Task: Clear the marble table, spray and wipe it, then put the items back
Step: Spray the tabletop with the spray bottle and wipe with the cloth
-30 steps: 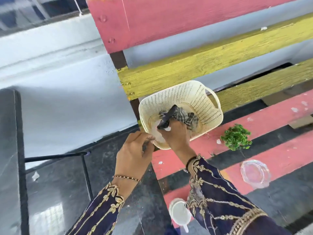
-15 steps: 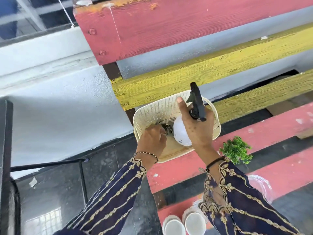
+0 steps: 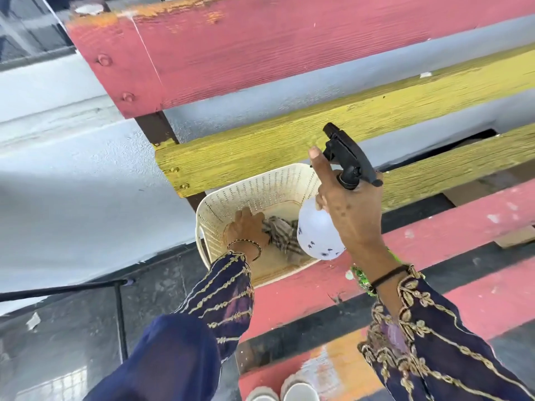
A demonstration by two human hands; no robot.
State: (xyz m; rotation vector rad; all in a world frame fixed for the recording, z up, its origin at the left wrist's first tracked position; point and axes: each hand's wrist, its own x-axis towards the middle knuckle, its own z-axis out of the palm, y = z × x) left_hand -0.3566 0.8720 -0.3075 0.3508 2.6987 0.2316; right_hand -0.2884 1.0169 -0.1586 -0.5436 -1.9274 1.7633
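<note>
My R grip (image 3: 351,215) is clamped round the spray bottle (image 3: 318,230), raised above the basket (image 3: 246,195) at 3 o'clock. L grip (image 3: 246,227), inside the basket, clutches the checked cloth (image 3: 282,233).

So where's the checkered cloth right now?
In the head view, the checkered cloth lies inside the cream basket on the bench, near the middle. The left hand is on it, and the spray bottle is just to its right.
</note>
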